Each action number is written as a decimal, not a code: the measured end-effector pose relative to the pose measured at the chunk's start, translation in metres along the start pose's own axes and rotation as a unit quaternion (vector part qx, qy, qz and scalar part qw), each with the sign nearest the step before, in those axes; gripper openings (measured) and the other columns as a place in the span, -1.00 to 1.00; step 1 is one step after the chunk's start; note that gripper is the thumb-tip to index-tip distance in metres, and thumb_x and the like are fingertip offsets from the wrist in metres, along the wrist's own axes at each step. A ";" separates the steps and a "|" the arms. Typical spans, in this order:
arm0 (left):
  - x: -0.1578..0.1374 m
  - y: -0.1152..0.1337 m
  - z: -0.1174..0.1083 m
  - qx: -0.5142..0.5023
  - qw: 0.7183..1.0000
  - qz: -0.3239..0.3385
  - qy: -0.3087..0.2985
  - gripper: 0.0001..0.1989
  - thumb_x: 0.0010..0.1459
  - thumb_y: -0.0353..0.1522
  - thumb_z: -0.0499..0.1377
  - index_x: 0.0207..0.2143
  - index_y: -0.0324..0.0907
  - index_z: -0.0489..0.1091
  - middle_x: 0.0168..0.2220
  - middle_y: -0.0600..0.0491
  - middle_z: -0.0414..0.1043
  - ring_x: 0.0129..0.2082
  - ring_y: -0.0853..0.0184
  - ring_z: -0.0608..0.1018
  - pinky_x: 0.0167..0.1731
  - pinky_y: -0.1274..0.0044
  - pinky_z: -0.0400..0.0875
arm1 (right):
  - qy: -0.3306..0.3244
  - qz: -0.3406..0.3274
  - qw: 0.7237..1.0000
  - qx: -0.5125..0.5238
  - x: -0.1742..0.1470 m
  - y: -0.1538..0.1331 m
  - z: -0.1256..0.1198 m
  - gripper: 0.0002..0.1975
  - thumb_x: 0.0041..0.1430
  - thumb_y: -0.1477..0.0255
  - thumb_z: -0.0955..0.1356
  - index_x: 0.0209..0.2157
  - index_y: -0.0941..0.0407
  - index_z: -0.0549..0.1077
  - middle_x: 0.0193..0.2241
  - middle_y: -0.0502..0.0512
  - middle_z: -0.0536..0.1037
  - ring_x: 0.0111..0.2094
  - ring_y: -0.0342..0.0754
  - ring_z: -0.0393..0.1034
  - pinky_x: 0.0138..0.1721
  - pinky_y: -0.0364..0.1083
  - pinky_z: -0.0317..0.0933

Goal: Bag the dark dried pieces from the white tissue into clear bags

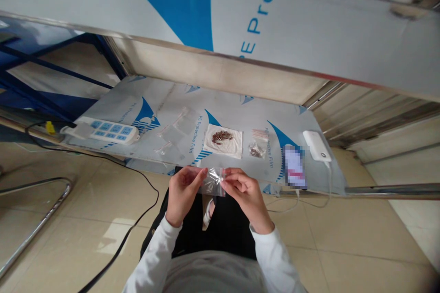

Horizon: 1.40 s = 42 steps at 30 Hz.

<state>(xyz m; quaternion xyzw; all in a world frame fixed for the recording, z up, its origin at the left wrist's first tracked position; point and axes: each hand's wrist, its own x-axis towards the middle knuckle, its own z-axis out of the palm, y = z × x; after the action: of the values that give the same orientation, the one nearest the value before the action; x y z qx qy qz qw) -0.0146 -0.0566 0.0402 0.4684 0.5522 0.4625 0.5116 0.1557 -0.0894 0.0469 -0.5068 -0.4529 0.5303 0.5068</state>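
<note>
A small clear zip bag [213, 182] is stretched between my two hands, over my lap and just in front of the shelf's edge. My left hand [184, 190] pinches one side of it between thumb and fingers. On the other side, my right hand [245, 192] grips the edge that carries a reddish strip. Whether anything lies inside the bag cannot be made out. Beyond my hands, a white cloth [223, 149] bears a heap of small brownish metal pieces [222, 137]. To its right lies a filled clear bag [257, 149] with similar small pieces.
Several clear bags [178, 121] lie on the film-covered shelf [165, 94], left of the cloth. A white power strip [115, 132] sits at the far left. At the right are a phone [294, 169] and a cabled white power bank [316, 145]. An upper shelf [220, 13] overhangs the back.
</note>
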 end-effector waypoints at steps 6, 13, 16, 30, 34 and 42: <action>-0.001 0.006 0.000 -0.027 0.999 -0.009 -0.023 -0.74 0.02 -0.23 0.27 -0.48 -0.28 0.43 -0.61 0.13 0.39 -0.60 0.51 0.37 -0.53 0.66 0.26 | -0.068 0.029 0.997 0.000 0.000 -0.010 -0.003 -0.77 0.18 0.30 0.34 -0.19 0.09 0.53 -0.20 0.13 0.57 -0.12 -0.01 0.45 -0.07 -0.07 0.30; -0.002 0.005 -0.002 -0.052 0.995 -0.057 -0.068 -0.70 0.01 -0.19 0.27 -0.51 -0.29 0.41 -0.66 0.14 0.34 -0.65 0.54 0.30 -0.63 0.69 0.15 | -0.127 -0.008 0.979 -0.156 0.009 -0.013 -0.011 -0.73 0.02 0.30 0.45 -0.22 0.08 0.59 -0.34 0.07 0.57 -0.32 -0.09 0.44 -0.27 -0.14 0.31; -0.002 0.003 -0.001 -0.031 0.994 -0.071 -0.083 -0.66 0.01 -0.16 0.25 -0.52 -0.29 0.40 -0.69 0.16 0.31 -0.69 0.55 0.28 -0.65 0.69 0.13 | -0.152 -0.044 0.962 -0.223 0.011 -0.018 -0.016 -0.60 -0.03 0.29 0.48 -0.09 0.05 0.53 -0.32 0.03 0.53 -0.35 -0.13 0.38 -0.32 -0.17 0.27; -0.014 0.041 -0.003 0.374 0.842 0.291 -0.259 0.06 -0.32 0.06 0.34 0.20 -0.16 0.05 0.13 -0.18 0.27 0.14 0.00 0.31 0.15 0.17 0.13 | -0.166 -0.090 0.910 -0.370 0.008 -0.036 -0.012 -0.70 -0.11 0.42 0.51 -0.25 0.06 0.56 -0.18 0.10 0.50 -0.13 -0.01 0.40 -0.07 -0.07 0.26; -0.013 0.030 0.011 0.368 0.866 0.235 -0.243 -0.39 -0.14 -0.25 0.35 -0.03 -0.13 0.22 -0.08 -0.05 0.39 -0.10 0.14 0.47 -0.09 0.33 0.36 | -0.165 -0.076 0.882 -0.435 0.009 -0.040 -0.005 -0.77 -0.12 0.52 0.48 -0.33 0.07 0.54 -0.30 0.03 0.44 -0.25 -0.07 0.38 -0.18 -0.12 0.25; -0.009 0.011 0.005 0.354 0.885 0.232 -0.193 -0.57 -0.16 -0.35 0.32 -0.21 -0.17 0.24 -0.25 -0.03 0.40 -0.26 0.17 0.46 -0.24 0.36 0.35 | -0.180 -0.097 0.872 -0.444 0.020 -0.035 0.011 -0.86 -0.12 0.49 0.48 -0.43 0.09 0.52 -0.38 -0.02 0.31 -0.36 -0.13 0.31 -0.31 -0.14 0.23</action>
<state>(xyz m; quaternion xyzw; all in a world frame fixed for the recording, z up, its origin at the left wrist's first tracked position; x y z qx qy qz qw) -0.0091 -0.0641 0.0517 0.8129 0.4453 0.2421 0.2868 0.1480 -0.0660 0.0809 -0.5278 -0.7710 0.3035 0.1869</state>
